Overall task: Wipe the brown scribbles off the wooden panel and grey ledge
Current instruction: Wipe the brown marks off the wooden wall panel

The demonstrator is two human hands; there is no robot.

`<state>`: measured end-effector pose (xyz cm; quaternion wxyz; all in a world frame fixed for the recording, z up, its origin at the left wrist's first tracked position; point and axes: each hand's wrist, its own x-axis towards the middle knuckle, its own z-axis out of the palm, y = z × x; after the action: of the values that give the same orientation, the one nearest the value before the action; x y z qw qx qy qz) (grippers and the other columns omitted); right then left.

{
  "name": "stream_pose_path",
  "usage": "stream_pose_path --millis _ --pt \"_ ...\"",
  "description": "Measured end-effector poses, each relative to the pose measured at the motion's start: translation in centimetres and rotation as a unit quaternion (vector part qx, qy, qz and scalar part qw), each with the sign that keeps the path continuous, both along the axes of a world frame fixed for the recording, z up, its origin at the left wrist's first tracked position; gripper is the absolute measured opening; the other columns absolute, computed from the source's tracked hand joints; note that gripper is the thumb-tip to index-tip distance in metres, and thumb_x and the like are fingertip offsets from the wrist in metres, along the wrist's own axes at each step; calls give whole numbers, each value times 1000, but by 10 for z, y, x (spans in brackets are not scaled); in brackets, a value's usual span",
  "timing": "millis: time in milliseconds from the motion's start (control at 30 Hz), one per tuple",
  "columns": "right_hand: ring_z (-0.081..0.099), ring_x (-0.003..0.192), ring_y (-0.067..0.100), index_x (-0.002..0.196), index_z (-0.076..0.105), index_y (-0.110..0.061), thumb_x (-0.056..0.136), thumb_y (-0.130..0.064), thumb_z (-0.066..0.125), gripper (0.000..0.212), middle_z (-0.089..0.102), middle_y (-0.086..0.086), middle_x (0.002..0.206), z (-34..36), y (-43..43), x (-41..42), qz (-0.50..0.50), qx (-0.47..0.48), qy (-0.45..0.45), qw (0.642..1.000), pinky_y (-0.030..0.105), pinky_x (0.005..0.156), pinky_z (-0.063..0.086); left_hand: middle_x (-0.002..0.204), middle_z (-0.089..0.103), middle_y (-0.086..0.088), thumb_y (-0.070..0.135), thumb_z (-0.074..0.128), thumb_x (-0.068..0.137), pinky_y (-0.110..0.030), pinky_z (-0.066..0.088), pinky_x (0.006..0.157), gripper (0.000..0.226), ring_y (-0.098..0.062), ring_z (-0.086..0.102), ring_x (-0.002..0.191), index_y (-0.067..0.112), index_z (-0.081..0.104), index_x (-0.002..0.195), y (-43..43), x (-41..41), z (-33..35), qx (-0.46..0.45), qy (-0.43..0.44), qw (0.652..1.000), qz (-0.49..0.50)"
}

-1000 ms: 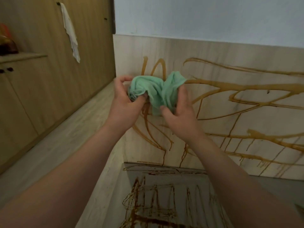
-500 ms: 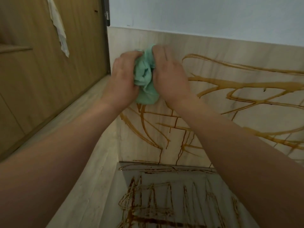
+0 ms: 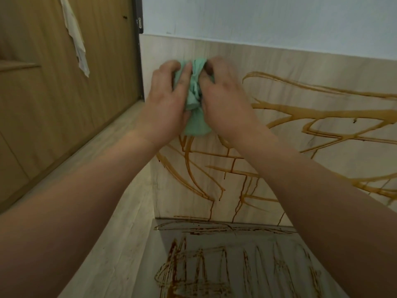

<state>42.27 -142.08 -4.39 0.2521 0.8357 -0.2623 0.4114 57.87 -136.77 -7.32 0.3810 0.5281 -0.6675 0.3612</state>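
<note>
At the panel's upper left corner: a bunched green cloth (image 3: 196,123) is held against the wooden panel (image 3: 279,59), its lower end hanging out below both hands
Left hand (image 3: 166,102): fingers curled over the cloth's left side, thumb lying along its middle fold, gripping it
Right hand (image 3: 225,100): fingers curled over the cloth's right side, gripping it, just beside the left hand
Panel scribbles (image 3: 322,114): amber-brown loops and long strokes to the right of and below the cloth, with thin drips running down
Grey ledge (image 3: 266,238): at the panel's foot, covered in darker brown scribbles (image 3: 193,265), mostly upright strokes; whether they spell anything I cannot tell
Far left: a white rag (image 3: 78,44) hangs on a wooden door (image 3: 107,72)
Above the panel: a pale wall (image 3: 257,18)
</note>
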Motion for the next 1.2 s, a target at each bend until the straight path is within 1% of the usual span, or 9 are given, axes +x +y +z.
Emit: stream_pose_path --millis 133,233,433,567,667,800,933,1100,1200 --pt "56 109 30 129 65 -2 98 -9 55 34 58 13 129 -5 -7 6 10 -22 -37 999 35 88 50 124 54 -33 8 56 104 -16 32 105 43 -30 42 115 -9 52 143 -10 7 8 -58 11 997 -41" --pt "52 113 32 136 61 -2 96 -10 51 42 57 15 132 -34 -6 6 5 -21 -11 1000 37 93 47 121 55 -35 6 57 103 -34 45 98 42 -38 50 112 -8 54 142 -9 16 -23 -60 -20 997 -44" --pt "50 116 33 138 57 -1 90 -10 57 49 53 16 133 -92 -1 -19 28 7 123 992 42 90 54 152 41 -22 -3 66 88 -45 41 108 68 -40 42 135 10 47 152 26 14 -82 179 35 983 35" --pt "54 109 35 130 59 -9 94 -16 51 38 58 16 129 -41 3 -20 15 -7 -14 1000 37 81 47 146 44 -21 -3 64 89 -29 40 104 59 -32 48 128 9 53 146 22 4 -28 84 126 988 -17" --pt "56 105 36 111 66 -6 90 0 52 27 61 18 125 1 -6 -25 -31 -47 -115 992 33 69 43 128 54 -24 -2 66 85 -15 36 99 45 -27 51 116 -1 61 129 9 -4 13 -18 114 991 -68" --pt "55 108 36 107 66 0 93 -6 56 18 58 21 127 -20 -3 -22 -52 -54 -53 996 37 79 51 119 60 -29 5 65 90 -30 40 96 30 -42 55 109 -6 65 118 -3 1 2 -28 -6 998 -55" --pt "51 118 32 122 64 -5 94 -36 60 42 51 18 136 -89 9 -25 -20 32 31 999 36 89 52 112 63 -27 0 71 90 -41 45 89 15 -43 57 101 -5 68 103 -2 16 -58 -16 -50 997 -65" --pt "56 111 38 113 65 -5 88 -11 61 26 58 20 130 -144 7 -25 2 38 124 992 48 81 58 108 58 -22 -8 73 78 -50 52 78 25 -40 53 95 -2 67 101 14 16 -127 122 -40 991 -32" --pt "52 113 37 122 62 -9 90 -12 63 33 55 17 132 -118 12 -28 7 53 90 995 44 75 59 114 59 -23 -3 75 80 -50 55 84 31 -44 56 102 -1 67 110 22 9 -105 113 23 993 -21"
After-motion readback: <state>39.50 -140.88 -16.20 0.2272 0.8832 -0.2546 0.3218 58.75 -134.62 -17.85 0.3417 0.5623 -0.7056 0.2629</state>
